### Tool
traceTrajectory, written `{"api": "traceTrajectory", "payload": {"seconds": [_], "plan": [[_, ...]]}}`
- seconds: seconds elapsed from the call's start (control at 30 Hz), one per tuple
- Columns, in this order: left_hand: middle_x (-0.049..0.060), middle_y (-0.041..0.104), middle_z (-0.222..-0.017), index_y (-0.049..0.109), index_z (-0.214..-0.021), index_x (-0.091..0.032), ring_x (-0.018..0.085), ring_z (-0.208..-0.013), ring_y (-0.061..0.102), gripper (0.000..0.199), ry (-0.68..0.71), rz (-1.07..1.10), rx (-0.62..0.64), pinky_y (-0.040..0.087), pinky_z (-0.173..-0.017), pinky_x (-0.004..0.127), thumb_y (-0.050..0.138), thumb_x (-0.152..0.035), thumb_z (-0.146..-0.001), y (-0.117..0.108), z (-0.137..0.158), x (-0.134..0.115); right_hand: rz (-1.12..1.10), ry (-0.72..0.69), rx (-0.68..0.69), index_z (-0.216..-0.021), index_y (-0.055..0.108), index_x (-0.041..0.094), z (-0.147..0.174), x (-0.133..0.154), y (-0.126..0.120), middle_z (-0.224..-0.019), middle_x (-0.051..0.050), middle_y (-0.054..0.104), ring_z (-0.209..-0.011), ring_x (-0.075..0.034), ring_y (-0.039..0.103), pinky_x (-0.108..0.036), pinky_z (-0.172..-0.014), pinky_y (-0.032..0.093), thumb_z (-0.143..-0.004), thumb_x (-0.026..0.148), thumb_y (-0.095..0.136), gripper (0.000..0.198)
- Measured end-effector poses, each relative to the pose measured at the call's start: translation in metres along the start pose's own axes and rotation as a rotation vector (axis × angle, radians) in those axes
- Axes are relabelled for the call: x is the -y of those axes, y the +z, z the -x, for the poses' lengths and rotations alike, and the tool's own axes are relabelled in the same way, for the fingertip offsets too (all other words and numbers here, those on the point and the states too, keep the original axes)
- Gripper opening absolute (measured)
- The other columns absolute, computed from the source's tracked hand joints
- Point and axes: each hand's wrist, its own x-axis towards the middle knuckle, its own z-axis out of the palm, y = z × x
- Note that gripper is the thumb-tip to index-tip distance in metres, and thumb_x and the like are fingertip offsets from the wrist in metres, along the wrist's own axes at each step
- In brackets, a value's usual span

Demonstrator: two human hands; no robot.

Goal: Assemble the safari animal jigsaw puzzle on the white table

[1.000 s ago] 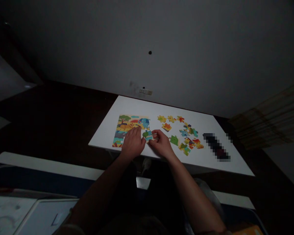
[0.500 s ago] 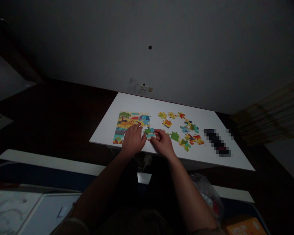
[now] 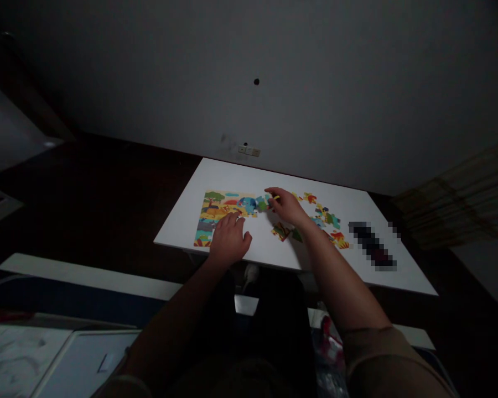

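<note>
The left hand (image 3: 230, 239) lies open, its fingers resting on the assembled puzzle (image 3: 216, 210). Farther off, to its right, the right hand (image 3: 288, 205) seems to pinch a green-blue piece (image 3: 262, 204) beside that puzzle. From here it looks like light, stiff card; I'd hold opposite edges, since knobs could bend.

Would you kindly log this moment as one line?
left hand: on puzzle | right hand: touching green-blue piece | loose pieces: on table
</note>
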Motion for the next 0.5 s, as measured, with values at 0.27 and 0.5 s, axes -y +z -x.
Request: {"api": "traceTrajectory", "payload": {"seconds": [0.27,0.5], "plan": [[0.012,0.051,-0.138,0.055,-0.119,-0.019,0.028,-0.130,0.042,0.036,-0.008,0.019,-0.011,0.031,-0.112,0.046,0.050,-0.029,-0.086,0.001,-0.001,0.002,0.204,-0.018,0.077,-0.120,0.062,0.023,-0.020,-0.020,0.011,-0.103,-0.008,0.070,-0.086,-0.019,0.065,-0.033,-0.084,0.050,-0.085,0.022,0.054,0.035],[0.011,0.051,-0.138,0.055,-0.119,-0.019,0.029,-0.130,0.042,0.036,-0.014,0.056,-0.013,0.030,-0.112,0.048,0.051,-0.027,-0.084,0.002,-0.001,0.002,0.227,-0.005,0.089,-0.117,0.065,0.020,-0.029,-0.023,0.017,-0.101,-0.009,0.071,-0.087,-0.020,0.065,-0.034,-0.085,0.049,-0.084,0.020,0.055,0.034]]}}
